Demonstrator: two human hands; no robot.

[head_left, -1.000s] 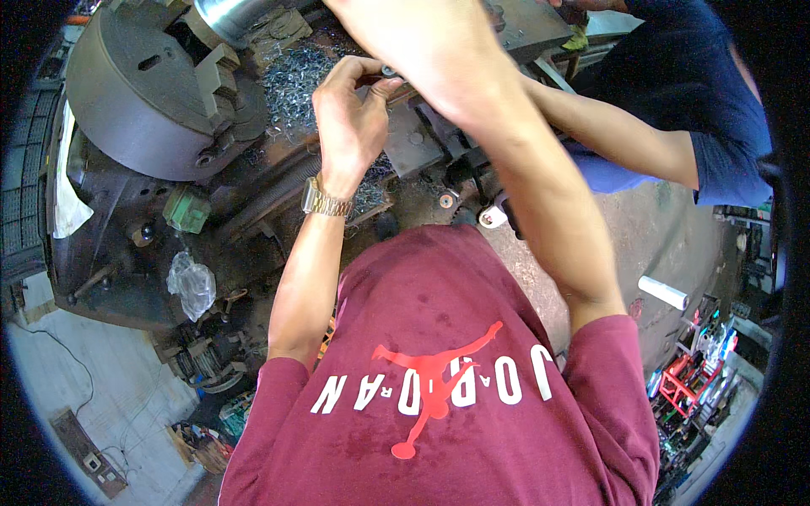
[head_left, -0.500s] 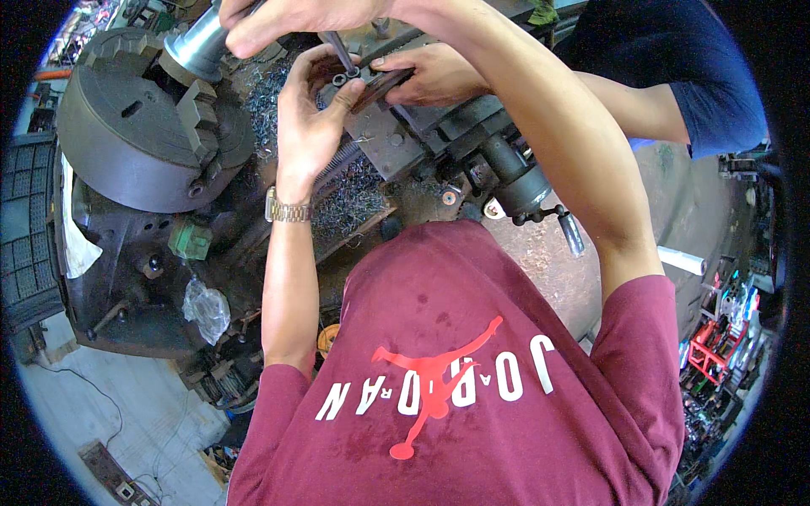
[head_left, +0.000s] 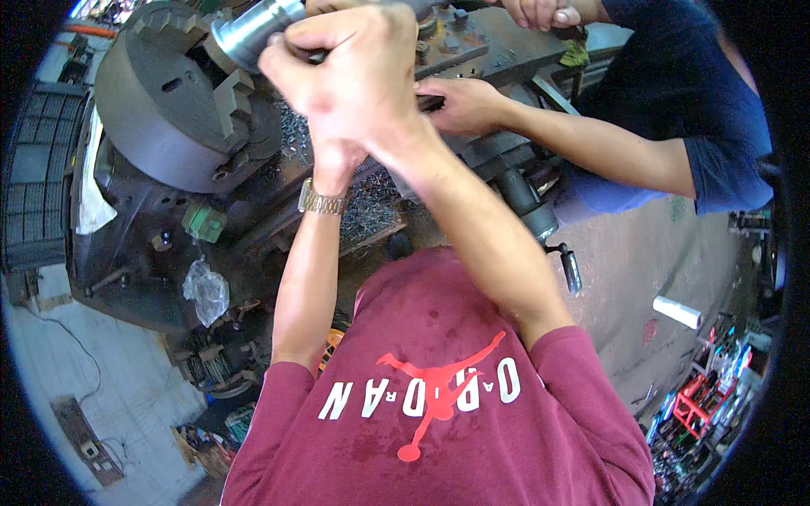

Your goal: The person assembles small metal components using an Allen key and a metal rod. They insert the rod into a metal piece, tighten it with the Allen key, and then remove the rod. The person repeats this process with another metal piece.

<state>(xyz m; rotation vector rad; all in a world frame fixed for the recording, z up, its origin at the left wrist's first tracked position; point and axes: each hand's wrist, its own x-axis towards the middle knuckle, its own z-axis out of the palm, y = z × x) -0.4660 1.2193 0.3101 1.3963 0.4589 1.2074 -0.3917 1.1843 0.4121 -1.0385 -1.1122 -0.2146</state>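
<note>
My right hand [head_left: 354, 72] fisted over something dark, perhaps a tool handle, my left hand [head_left: 333, 160] hidden behind it, grip unclear, beside the lathe chuck [head_left: 169, 110], a co-worker's hand [head_left: 464, 105] close by

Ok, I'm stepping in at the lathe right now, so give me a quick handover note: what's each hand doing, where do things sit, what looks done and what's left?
Right hand: clenched over a dark tool handle, raised in front of the shiny steel cylinder.
Left hand: mostly hidden behind the right; its grip cannot be told. Metal wristwatch on that wrist.
Cylinder sits in the large grey lathe chuck.
Curly metal shavings lie on the bed, so some cutting looks done.
A co-worker's hand in a blue sleeve rests on the dark carriage.
Left: both hands are on the tool, so that job looks unfinished.
</note>
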